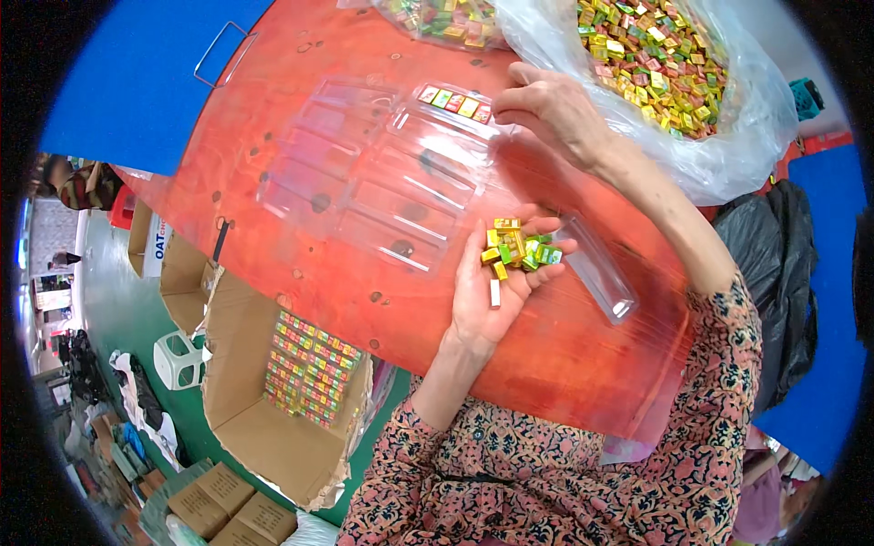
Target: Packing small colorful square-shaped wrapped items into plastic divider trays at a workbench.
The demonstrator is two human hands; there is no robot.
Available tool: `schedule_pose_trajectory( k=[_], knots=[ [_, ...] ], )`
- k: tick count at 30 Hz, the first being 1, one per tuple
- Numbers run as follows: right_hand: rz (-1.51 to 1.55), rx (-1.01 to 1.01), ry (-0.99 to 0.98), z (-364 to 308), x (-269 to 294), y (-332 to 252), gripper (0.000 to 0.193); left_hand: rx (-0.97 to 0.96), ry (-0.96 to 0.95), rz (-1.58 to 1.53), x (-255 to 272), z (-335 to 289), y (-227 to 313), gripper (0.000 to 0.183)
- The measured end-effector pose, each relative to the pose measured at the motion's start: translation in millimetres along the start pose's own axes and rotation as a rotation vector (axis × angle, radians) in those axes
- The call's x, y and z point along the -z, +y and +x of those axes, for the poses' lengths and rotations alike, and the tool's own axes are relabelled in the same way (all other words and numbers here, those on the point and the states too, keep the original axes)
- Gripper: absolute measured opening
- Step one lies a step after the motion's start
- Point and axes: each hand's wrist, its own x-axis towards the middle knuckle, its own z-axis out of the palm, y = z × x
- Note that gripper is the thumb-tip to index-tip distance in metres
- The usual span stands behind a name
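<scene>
Row of small multicoloured boxes in a clear plastic tray extends left from the nearer, curled right hand, grip hidden; the open left hand cradles yellow-and-green boxes.

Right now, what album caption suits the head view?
Left hand cups small colourful boxes, right hand near a clear tray.

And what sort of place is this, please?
It is probably a packing workshop. A transparent plastic bag holds many small, colourful, rectangular pieces; similar pieces lie in a row in a clear, ribbed plastic tray on the red table; an open brown cardboard box holds neat rows of them.
</scene>
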Motion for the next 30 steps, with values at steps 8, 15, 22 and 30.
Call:
schedule_pose_trajectory(
  k=[8,15,22,30],
  knots=[
    [0.070,-0.051,0.011,-0.9,-29.7,17.1,0.011,0.000,0.031,0.029,1.3,-2.2,3.6,0.053],
    [-0.096,-0.087,-0.026,-5.6,-32.6,19.4,0.008,0.009,0.038,0.026,0.0,-1.7,3.6,0.053],
    [-0.093,-0.150,-0.014,-6.3,-38.6,18.3,0.015,0.006,0.047,0.047,-1.4,-1.5,2.8,0.053],
    [0.855,-0.830,-0.055,-4.7,-4.5,4.4,0.027,-0.001,0.050,0.032,1.6,-2.7,4.2,0.054]
  ],
)
